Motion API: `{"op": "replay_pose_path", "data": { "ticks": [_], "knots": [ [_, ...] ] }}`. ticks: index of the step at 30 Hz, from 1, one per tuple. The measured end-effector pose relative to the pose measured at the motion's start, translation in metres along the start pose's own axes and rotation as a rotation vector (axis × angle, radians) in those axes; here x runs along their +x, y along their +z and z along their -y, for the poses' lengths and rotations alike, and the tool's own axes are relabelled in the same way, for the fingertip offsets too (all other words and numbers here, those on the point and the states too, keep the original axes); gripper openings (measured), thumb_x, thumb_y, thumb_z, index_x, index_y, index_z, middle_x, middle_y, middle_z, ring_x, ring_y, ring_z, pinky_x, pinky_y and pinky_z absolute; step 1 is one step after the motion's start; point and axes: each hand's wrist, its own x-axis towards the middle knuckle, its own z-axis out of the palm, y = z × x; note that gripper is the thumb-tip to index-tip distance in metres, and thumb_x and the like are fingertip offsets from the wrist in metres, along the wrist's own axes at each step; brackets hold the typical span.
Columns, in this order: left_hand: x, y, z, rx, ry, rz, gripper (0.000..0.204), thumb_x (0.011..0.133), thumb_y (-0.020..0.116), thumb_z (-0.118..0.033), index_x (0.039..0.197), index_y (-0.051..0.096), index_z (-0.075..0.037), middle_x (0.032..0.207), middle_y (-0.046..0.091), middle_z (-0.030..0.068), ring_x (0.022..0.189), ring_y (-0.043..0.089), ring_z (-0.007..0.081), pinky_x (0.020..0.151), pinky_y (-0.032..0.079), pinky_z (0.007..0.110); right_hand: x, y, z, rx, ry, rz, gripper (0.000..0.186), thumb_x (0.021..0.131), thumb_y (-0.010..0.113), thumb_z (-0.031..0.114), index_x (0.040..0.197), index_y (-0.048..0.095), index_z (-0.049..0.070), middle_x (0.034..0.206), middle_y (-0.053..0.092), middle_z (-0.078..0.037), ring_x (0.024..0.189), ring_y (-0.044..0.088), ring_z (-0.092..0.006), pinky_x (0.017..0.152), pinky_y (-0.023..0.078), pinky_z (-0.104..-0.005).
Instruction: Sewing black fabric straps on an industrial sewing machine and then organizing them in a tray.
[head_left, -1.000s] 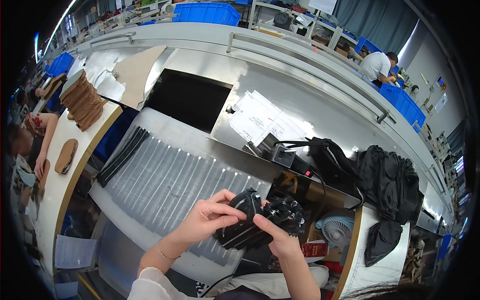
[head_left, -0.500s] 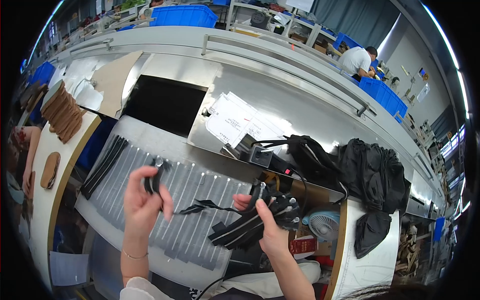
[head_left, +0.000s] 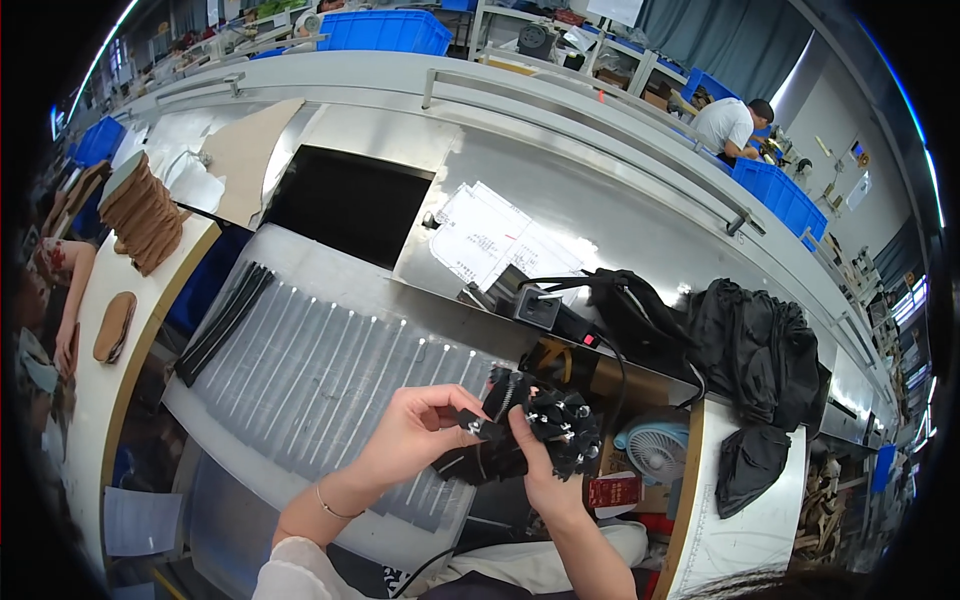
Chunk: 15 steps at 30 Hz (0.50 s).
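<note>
My right hand [head_left: 545, 475] is closed around a bundle of black zippers [head_left: 565, 425] whose silvery metal ends fan out to its right. Beside that bundle, my left hand [head_left: 408, 432] pinches one black zipper [head_left: 482, 426] between thumb and fingers. Whether this zipper is fully apart from the bundle, I cannot tell. Both hands are over the right side of a grey translucent board [head_left: 290, 350] marked with rows of pale parallel strips. Along the board's left edge lie several black zippers [head_left: 228, 322] side by side.
Beyond the board is a metal worktop with white paper patterns [head_left: 490, 235], a dark device [head_left: 537, 308] and black fabric [head_left: 755, 340]. A small blue fan [head_left: 652, 450] stands below on the right. At left, brown pieces [head_left: 142, 215] are stacked near another person's arm [head_left: 75, 300].
My left hand has moved right, from over the board's middle to beside the bundle in my right hand. The black strip that stretched between the hands no longer shows.
</note>
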Motion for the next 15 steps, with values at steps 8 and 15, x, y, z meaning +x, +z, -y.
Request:
{"op": "replay_pose_path", "data": {
  "ticks": [8, 15],
  "knots": [
    [-0.001, 0.003, -0.023, -0.466, -0.046, -0.02, 0.056, 0.075, 0.064, 0.011, 0.122, 0.037, -0.004, 0.095, 0.063, 0.0114, 0.09, 0.061, 0.0155, 0.081, 0.05, 0.028, 0.017, -0.012, -0.01, 0.9, 0.396, 0.28, 0.018, 0.093, 0.054, 0.017, 0.1, 0.054, 0.001, 0.067, 0.041, 0.001, 0.062, 0.043, -0.0119, 0.064, 0.041, -0.0295],
    [-0.008, 0.014, -0.029, -0.184, -0.116, 0.03, 0.069, 0.075, 0.067, 0.009, 0.129, 0.028, -0.007, 0.092, 0.063, 0.0125, 0.086, 0.061, 0.0116, 0.077, 0.051, 0.024, 0.007, -0.008, 0.0, 0.718, 0.336, 0.44, 0.059, 0.066, 0.079, 0.007, 0.118, 0.052, 0.0, 0.113, 0.058, -0.008, 0.103, 0.054, -0.0137, 0.091, 0.043, -0.0308]
  ]
}}
